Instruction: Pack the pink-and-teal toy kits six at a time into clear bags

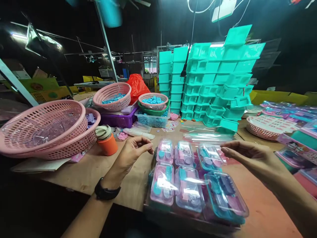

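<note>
Several clear-lidded plastic toy boxes [188,178] in pink and teal lie in two rows on a flat tray in front of me. My left hand [132,153] hovers just left of the back row, its fingers curled with thumb and forefinger pinched together; nothing shows in them. A black watch sits on that wrist. My right hand [244,152] reaches in from the right with its fingers stretched out flat, fingertips close to the back right box [210,157]. It holds nothing.
Stacked pink baskets [47,132] stand at the left, with an orange bottle [107,140] beside them. Further back are more baskets [112,96] of blue parts and a tall stack of teal trays [210,82]. Packaged toys [297,145] crowd the right edge.
</note>
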{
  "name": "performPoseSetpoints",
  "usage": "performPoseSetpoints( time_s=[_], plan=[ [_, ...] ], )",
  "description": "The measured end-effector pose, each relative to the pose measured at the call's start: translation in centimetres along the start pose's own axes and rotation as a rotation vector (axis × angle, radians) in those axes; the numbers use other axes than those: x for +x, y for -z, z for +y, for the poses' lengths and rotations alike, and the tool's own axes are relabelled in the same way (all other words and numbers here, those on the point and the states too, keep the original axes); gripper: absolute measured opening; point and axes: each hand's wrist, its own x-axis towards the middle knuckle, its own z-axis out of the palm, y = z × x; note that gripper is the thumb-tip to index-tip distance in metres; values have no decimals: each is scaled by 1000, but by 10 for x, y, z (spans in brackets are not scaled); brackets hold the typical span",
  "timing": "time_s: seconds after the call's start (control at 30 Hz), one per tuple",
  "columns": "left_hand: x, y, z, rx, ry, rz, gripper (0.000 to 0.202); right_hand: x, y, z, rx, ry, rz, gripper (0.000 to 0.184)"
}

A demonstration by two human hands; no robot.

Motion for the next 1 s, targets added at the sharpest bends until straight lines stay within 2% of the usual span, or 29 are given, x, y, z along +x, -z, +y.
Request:
performPoseSetpoints(
  time_s=[0.23, 0.4, 0.6, 0.73, 0.9, 1.0],
  plan=[
    [50, -14, -21, -34, 66, -18, 24, 36, -3, 30, 103, -60, -52, 56],
    [80, -24, -38, 52, 79, 4, 27, 54, -11, 46, 126, -137, -63, 62],
    [113, -32, -66, 148, 110, 20, 26, 81, -26, 84, 96, -191, -134, 63],
    [129, -30, -85, 221, 173, 13, 27, 97, -35, 104, 80, -282, -165, 71],
    [138, -25, -104, 281, 285, -37, 24, 99, -47, 124, 275, -546, -371, 53],
    [140, -22, -113, 305, 345, -46, 25, 94, -53, 134, 339, -639, -417, 53]
  ],
)
